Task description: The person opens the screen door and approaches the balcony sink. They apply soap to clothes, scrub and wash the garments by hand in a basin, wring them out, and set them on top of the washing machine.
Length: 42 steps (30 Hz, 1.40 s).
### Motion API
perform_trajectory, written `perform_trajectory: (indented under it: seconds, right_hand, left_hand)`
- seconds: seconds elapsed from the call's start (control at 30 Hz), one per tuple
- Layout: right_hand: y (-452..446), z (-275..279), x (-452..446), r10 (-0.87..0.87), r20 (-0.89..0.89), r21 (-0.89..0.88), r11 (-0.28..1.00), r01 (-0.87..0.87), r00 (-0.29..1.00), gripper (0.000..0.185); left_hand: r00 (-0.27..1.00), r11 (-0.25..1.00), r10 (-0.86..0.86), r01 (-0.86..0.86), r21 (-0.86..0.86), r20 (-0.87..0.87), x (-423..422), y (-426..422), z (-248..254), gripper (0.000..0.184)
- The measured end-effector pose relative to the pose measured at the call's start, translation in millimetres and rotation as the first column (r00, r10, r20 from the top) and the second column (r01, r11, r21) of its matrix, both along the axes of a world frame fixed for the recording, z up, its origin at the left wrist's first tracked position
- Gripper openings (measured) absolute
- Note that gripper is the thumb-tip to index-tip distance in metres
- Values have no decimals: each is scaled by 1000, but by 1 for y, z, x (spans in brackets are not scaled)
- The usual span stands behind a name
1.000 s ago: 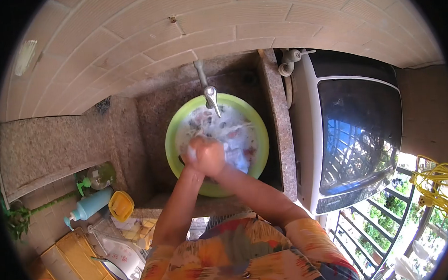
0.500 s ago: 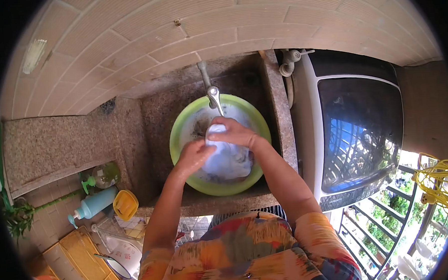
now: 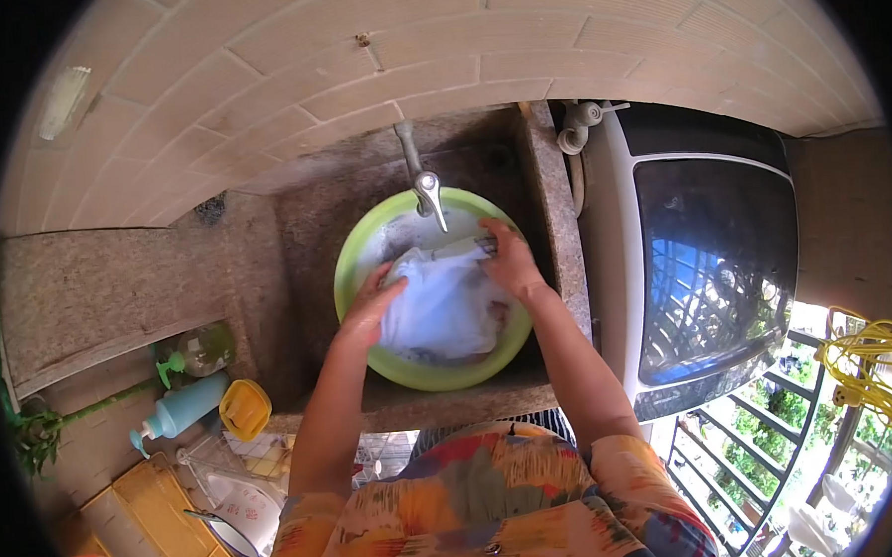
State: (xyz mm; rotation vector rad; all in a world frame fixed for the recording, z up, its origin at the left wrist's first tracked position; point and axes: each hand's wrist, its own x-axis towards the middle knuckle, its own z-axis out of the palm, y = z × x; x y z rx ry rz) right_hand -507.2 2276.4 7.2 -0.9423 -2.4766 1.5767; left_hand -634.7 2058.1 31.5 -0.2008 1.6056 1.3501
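A white cloth (image 3: 435, 309) is spread out in the light green basin (image 3: 440, 379), over soapy water with dark patches. At the cloth's left edge, my left hand (image 3: 372, 304) grips it, thumb lying on top. My right hand (image 3: 510, 261) pinches the upper right part of the cloth near the basin's rim, fingers curled around the edge. Just above the cloth, the metal tap (image 3: 428, 192) points down; I see no water running from it. How far the cloth dips into the water cannot be made out.
The basin stands in a stone sink (image 3: 302, 275). To the right is a washing machine (image 3: 716, 267) with a dark lid. On the left are a blue pump bottle (image 3: 188, 406), a yellow container (image 3: 246, 410) and a green-topped spray bottle (image 3: 208, 351). A tiled wall (image 3: 287, 66) rises behind.
My hands have moved apart, the right one outward to the right and the left one slightly left. The bunched cloth is now opened out wider between them.
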Motion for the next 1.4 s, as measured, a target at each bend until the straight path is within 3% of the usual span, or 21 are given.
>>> perform_trajectory:
  seconds: [0.1, 0.13, 0.17, 0.23, 0.27, 0.33, 0.37, 0.43, 0.5, 0.57, 0.6, 0.63, 0.8, 1.0, 1.13, 1.2, 1.27, 1.3, 1.33, 1.37, 1.4]
  right_hand:
    - [-29, -26, -11, -72, 165, 182, 982, 41, 984, 45]
    - [-42, -28, -13, -122, 253, 397, 918, 12, 960, 35]
    - [-44, -32, -14, -96, 326, 375, 926, -36, 940, 31]
    - [-45, -25, -19, -39, 465, 317, 940, -125, 885, 24]
    - [-41, -33, -21, 33, 514, 232, 957, -176, 857, 21]
    - [-30, -52, -26, 181, 588, 59, 962, -265, 788, 16]
    - [-30, -58, -30, 157, 544, 94, 965, -246, 824, 16]
    - [-29, -53, -42, 104, 447, 170, 965, -199, 888, 15]
    - [-54, -32, -27, 71, -27, 390, 919, -55, 997, 17]
    - [-82, 13, -20, 170, -359, 138, 982, -128, 918, 24]
    - [-95, 43, -16, 221, -388, 114, 975, -191, 895, 25]
    - [-108, 66, -13, 268, -420, 92, 963, -253, 867, 26]
    - [-139, 82, -19, 245, -449, 282, 951, -124, 860, 23]
    - [-134, 81, -35, 219, -431, 419, 908, -20, 875, 17]
    - [-125, 52, -54, 168, -477, 350, 937, 11, 863, 14]
    - [-110, 43, -61, -58, -349, 191, 973, 131, 935, 13]
    - [-71, 16, -63, -177, -39, -16, 984, 177, 983, 18]
    - [-46, 11, -60, -253, -6, 87, 964, 253, 967, 24]
    - [-26, -5, -53, -308, 8, 56, 950, 307, 951, 28]
    - [-23, -2, -46, -224, 86, 233, 952, 199, 971, 30]
    - [-28, -7, -41, -211, -6, 314, 928, 202, 977, 28]
  left_hand:
    - [878, 950, -312, 275, -151, -362, 15, 14, -34, 63]
    - [835, 915, -397, 327, -237, -381, 17, 18, -39, 63]
    - [785, 871, -480, 373, -321, -391, 20, 21, -43, 63]
    - [769, 912, -408, 326, -247, -492, 26, 24, -52, 62]
    - [856, 922, -375, 302, -244, -357, 24, 22, -54, 60]
    - [911, 951, -289, 240, -193, -293, 19, 19, -52, 58]
    - [934, 964, -246, 207, -167, -261, 15, 18, -50, 56]
    - [996, 996, 80, -78, 39, -50, 13, 20, -40, 49]
    - [946, 941, 260, -293, 169, 192, 12, 22, -38, 43]
    - [872, 879, 291, -406, 249, 394, 4, 21, -40, 41]
    - [853, 904, 359, -419, 85, 379, 8, 28, 6, 46]
    - [859, 899, 297, -399, 181, 417, 7, 24, 5, 47]
    - [928, 866, 66, -236, 442, 366, 17, 26, 15, 46]
    - [921, 876, 81, -249, 414, 382, 18, 23, -9, 51]
    - [902, 701, 127, -377, 605, 413, 32, 30, -20, 52]
    - [887, 579, 168, -442, 685, 430, 41, 32, -25, 52]
    - [917, 906, 222, -319, 278, 330, 40, 26, -13, 59]
    - [934, 969, 231, -246, 24, 273, 37, 21, -8, 64]
    - [912, 943, 244, -302, 138, 329, 29, 14, -17, 59]
    - [938, 938, 234, -287, 193, 256, 18, 9, -19, 58]
    - [956, 928, 230, -272, 253, 185, 5, 10, -21, 56]
